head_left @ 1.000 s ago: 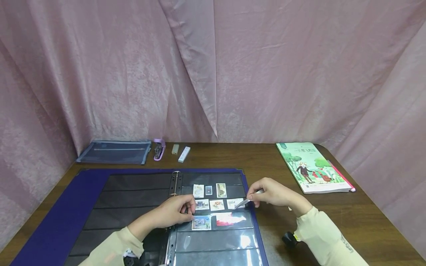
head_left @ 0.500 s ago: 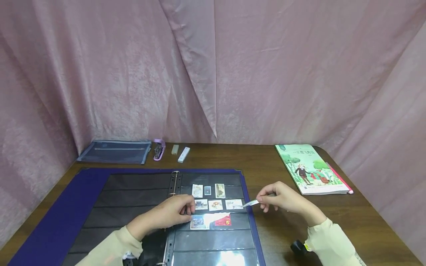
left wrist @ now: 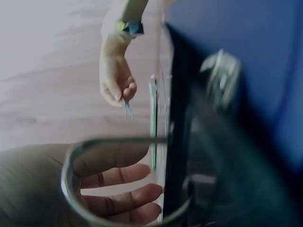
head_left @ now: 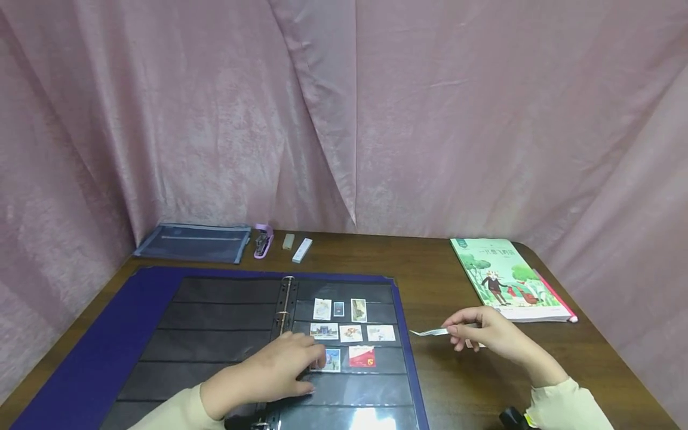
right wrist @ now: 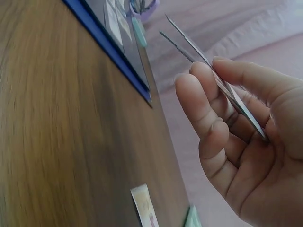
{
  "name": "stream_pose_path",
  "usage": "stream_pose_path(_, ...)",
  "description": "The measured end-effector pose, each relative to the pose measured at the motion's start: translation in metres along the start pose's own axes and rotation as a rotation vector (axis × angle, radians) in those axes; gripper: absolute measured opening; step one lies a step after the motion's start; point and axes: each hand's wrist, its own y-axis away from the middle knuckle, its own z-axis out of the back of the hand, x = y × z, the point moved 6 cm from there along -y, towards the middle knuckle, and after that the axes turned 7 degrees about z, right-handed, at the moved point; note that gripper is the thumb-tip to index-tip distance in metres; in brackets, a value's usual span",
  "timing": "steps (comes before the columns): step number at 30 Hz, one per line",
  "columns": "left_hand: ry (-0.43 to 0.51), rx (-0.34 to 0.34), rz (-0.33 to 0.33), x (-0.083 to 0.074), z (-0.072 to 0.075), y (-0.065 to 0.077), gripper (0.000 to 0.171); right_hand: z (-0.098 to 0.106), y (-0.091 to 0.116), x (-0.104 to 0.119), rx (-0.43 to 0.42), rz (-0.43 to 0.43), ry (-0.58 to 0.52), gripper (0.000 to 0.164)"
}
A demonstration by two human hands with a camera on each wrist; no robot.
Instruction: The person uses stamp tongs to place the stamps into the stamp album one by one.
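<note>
A stamp album [head_left: 344, 391] lies spread on the table, its right page carrying several stamps in strip pockets. My left hand [head_left: 274, 370] is over the album's ring spine, fingers loosely bent at the blue picture stamp [head_left: 333, 360] and partly covering it. In the left wrist view, a metal binder ring [left wrist: 66, 175] crosses in front of that hand. To the right of the album, my right hand [head_left: 491, 334] pinches tweezers [right wrist: 232, 97], whose tips stand apart with nothing between them. A loose stamp [right wrist: 146, 208] lies on the table below the right hand. A red stamp [head_left: 362, 356] sits in the third strip.
A green picture book [head_left: 507, 280] with a red edge beneath it lies at the right back. Along the back are a blue mesh pouch [head_left: 193, 243], a purple stapler [head_left: 263, 241], a small beige block [head_left: 288, 242] and a white box [head_left: 302, 250]. Pink curtain hangs behind.
My right hand has drawn the tweezers away from the right-hand stamp of the second strip, out past the album's edge. My left hand has shifted slightly toward me, fingers more spread.
</note>
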Motion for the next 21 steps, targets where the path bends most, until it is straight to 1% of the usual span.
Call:
stream_pose_path(4, -0.066, -0.008, -0.002, -0.008, -0.004, 0.006, 0.028, 0.01, 0.015, -0.004, -0.019, -0.007, 0.034, 0.022)
stream_pose_path(8, -0.108, -0.06, 0.011, -0.01, -0.007, 0.011, 0.03, 0.022, 0.027, -0.007, -0.034, -0.018, 0.067, 0.022)
stream_pose_path(11, -0.121, -0.091, 0.03, -0.009, -0.009, 0.014, 0.032, 0.032, 0.037, -0.01, -0.051, -0.032, 0.085, 0.022)
stream_pose_path(14, -0.127, -0.108, 0.049, -0.007, -0.01, 0.016, 0.034, 0.042, 0.046, -0.013, -0.065, -0.044, 0.103, 0.023)
stream_pose_path(18, -0.129, -0.129, 0.049, -0.007, -0.011, 0.017, 0.037, 0.053, 0.058, -0.019, -0.089, -0.074, 0.155, 0.023)
stream_pose_path(21, -0.113, -0.136, 0.046, -0.007, -0.012, 0.017, 0.037, 0.061, 0.066, -0.023, -0.103, -0.101, 0.202, 0.022)
